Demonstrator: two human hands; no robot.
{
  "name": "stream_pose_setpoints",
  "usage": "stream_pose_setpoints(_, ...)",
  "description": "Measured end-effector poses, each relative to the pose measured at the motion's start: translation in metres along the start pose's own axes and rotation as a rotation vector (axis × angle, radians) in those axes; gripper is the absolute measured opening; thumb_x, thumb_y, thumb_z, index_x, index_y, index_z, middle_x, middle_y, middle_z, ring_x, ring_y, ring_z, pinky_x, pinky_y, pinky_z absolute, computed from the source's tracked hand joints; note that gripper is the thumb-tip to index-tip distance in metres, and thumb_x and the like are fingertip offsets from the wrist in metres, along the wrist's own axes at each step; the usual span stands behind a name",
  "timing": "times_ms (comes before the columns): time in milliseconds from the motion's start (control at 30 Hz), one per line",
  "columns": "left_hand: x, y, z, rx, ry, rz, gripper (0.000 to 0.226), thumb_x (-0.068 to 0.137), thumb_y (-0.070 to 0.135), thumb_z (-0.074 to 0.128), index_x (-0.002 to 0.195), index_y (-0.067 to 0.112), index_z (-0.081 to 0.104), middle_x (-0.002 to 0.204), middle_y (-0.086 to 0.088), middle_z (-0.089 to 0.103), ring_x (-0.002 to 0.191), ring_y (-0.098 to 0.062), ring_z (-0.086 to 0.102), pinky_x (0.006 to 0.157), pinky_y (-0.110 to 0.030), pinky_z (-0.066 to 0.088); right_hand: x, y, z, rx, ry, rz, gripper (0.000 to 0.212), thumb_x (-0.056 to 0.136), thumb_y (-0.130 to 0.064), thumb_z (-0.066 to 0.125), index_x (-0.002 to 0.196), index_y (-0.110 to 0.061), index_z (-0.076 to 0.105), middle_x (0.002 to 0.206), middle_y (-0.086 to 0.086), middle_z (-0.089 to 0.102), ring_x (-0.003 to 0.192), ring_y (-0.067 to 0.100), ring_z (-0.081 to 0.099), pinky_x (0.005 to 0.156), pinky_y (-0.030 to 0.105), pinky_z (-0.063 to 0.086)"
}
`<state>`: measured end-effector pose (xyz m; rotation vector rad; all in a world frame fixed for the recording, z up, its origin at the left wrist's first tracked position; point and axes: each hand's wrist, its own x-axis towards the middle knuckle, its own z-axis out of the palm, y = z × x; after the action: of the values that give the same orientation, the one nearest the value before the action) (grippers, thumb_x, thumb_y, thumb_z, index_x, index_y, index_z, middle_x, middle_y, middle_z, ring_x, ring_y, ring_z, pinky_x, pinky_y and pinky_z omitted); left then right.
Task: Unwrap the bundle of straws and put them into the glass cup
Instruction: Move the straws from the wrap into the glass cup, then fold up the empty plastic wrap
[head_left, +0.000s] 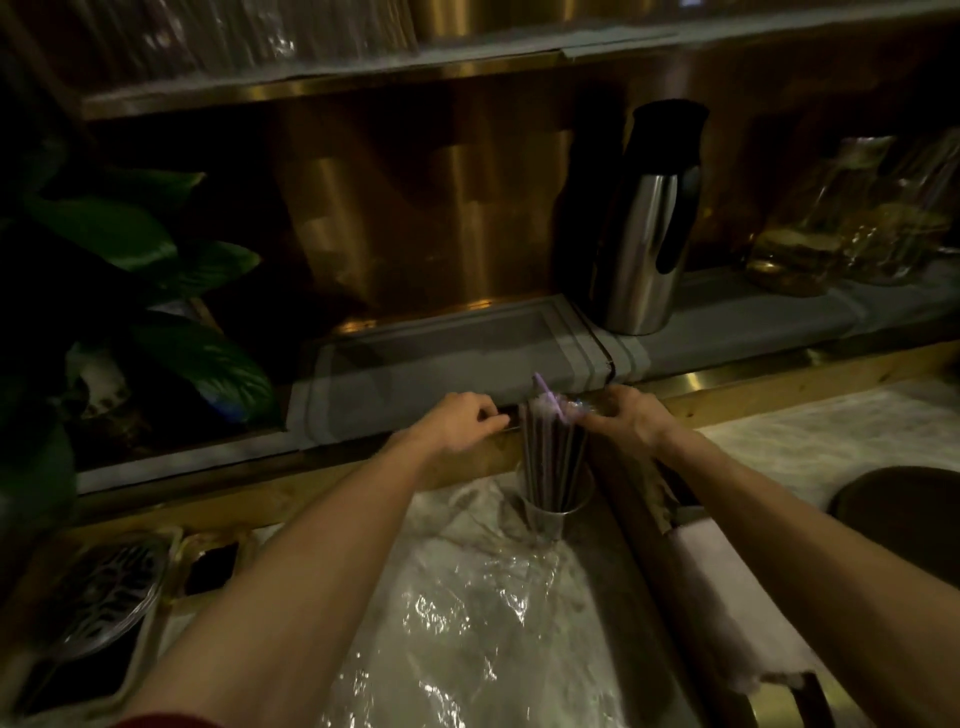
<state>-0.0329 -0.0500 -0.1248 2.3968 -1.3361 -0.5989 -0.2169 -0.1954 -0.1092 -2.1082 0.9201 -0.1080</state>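
A bundle of dark straws (551, 457) stands upright in a clear glass cup (551, 514) on the counter, centre of view. At the straws' top is pale, purplish wrapping (550, 401). My right hand (621, 415) pinches that wrapping at the top right of the bundle. My left hand (462, 421) is curled just left of the straw tops, fingers closed; what it grips is too blurred to tell. Clear plastic film (467, 613) lies crumpled on the counter below the cup.
A steel thermos jug (644, 228) stands on a grey-matted shelf (441, 364) behind the cup. Glass jars (831, 223) sit far right, plant leaves (130, 260) at left. A white cloth (722, 587) lies right of the cup, a dark round tray (898, 514) further right, a metal strainer (104, 592) at lower left.
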Motion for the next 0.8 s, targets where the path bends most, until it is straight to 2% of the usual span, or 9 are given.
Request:
stream_pose_setpoints(67,-0.016,-0.001,-0.015,-0.005,0.033,-0.019,0.027,0.095,0.038,0.053,0.106,0.017,0.066,0.108,-0.006,0.067,0.098,-0.021,0.062,0.083,-0.035,0.049,-0.007,-0.012,-0.005,-0.133,0.085,-0.09,0.033,0.087,-0.036,0.063,0.111,-0.014,0.059,0.1,0.004,0.06,0.095,0.021,0.059,0.069,0.029,0.045)
stream_pose_setpoints(100,-0.026,-0.002,-0.021,-0.011,0.044,-0.03,0.027,0.095,0.037,0.052,0.106,0.016,0.065,0.106,-0.006,0.067,0.096,-0.021,0.062,0.083,-0.036,0.05,-0.01,-0.019,-0.006,-0.217,0.134,-0.155,0.025,0.089,-0.03,0.061,0.105,-0.011,0.062,0.096,0.008,0.063,0.093,0.026,0.062,0.067,0.031,0.046)
stream_pose_setpoints(167,-0.047,-0.005,-0.032,0.012,0.069,-0.04,0.029,0.095,0.037,0.051,0.109,0.015,0.065,0.105,-0.006,0.067,0.095,-0.02,0.063,0.082,-0.035,0.049,-0.016,-0.035,-0.004,-0.307,0.175,-0.298,0.021,0.09,-0.023,0.058,0.103,-0.008,0.065,0.097,0.016,0.068,0.094,0.033,0.064,0.075,0.039,0.051)
stream_pose_setpoints(233,-0.067,-0.008,-0.04,0.048,0.095,-0.054,0.031,0.096,0.037,0.05,0.112,0.014,0.064,0.108,-0.005,0.066,0.095,-0.018,0.062,0.08,-0.032,0.048,-0.024,-0.05,0.004,-0.335,0.129,-0.418,0.022,0.091,-0.022,0.055,0.105,-0.008,0.065,0.099,0.015,0.069,0.093,0.032,0.064,0.079,0.04,0.051)
stream_pose_setpoints(367,-0.104,-0.019,-0.044,0.093,0.134,-0.107,0.031,0.096,0.035,0.05,0.115,0.016,0.064,0.114,-0.005,0.065,0.103,-0.018,0.059,0.089,-0.034,0.048,-0.04,-0.071,0.033,-0.348,-0.023,-0.59,0.017,0.091,-0.022,0.054,0.101,-0.015,0.066,0.095,0.006,0.07,0.088,0.021,0.064,0.076,0.028,0.047)
stream_pose_setpoints(467,-0.134,-0.033,-0.036,0.09,0.171,-0.181,0.028,0.095,0.035,0.052,0.112,0.016,0.065,0.111,-0.004,0.066,0.095,-0.013,0.057,0.082,-0.029,0.045,-0.048,-0.079,0.061,-0.352,-0.141,-0.654,0.016,0.09,-0.018,0.056,0.099,-0.012,0.068,0.094,0.006,0.072,0.086,0.019,0.064,0.076,0.026,0.046)
stream_pose_setpoints(600,-0.176,-0.064,-0.01,0.012,0.184,-0.334,0.03,0.093,0.037,0.055,0.115,0.017,0.064,0.114,-0.006,0.066,0.092,-0.012,0.054,0.078,-0.027,0.042,-0.046,-0.071,0.106,-0.421,-0.305,-0.605,0.017,0.087,-0.018,0.056,0.096,-0.012,0.069,0.096,0.01,0.071,0.091,0.028,0.065,0.08,0.035,0.051)
stream_pose_setpoints(700,-0.208,-0.094,0.021,-0.012,0.207,-0.527,0.047,0.09,0.044,0.057,0.128,0.016,0.053,0.13,-0.012,0.056,0.113,-0.027,0.055,0.095,-0.037,0.045,-0.036,-0.051,0.141,-0.469,-0.382,-0.476,0.032,0.091,-0.029,0.056,0.119,-0.013,0.059,0.118,0.01,0.064,0.107,0.028,0.059,0.091,0.036,0.047)
stream_pose_setpoints(800,-0.237,-0.12,0.052,-0.035,0.214,-0.745,0.063,0.086,0.053,0.057,0.136,0.018,0.041,0.14,-0.014,0.044,0.128,-0.033,0.041,0.103,-0.045,0.039,-0.026,-0.027,0.171,-0.524,-0.439,-0.333,0.047,0.092,-0.036,0.054,0.133,-0.013,0.046,0.132,0.014,0.055,0.117,0.03,0.053,0.1,0.038,0.042)
